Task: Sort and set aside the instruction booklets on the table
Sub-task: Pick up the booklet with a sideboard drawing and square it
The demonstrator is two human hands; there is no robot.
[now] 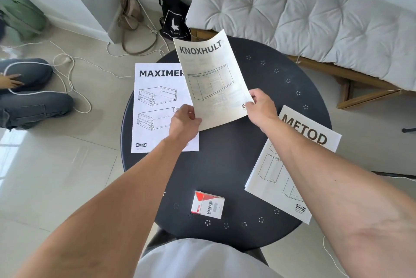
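Left hand [183, 120] and right hand [261, 106] both gripping KNOXHULT booklet [213, 82] by bottom corners.

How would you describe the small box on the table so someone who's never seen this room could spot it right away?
Find the round dark table in front of the cushioned bench. At its near edge, between the person's forearms, lies a small box. Unlike the three large white booklets, it is a compact red-and-white carton printed VESS.
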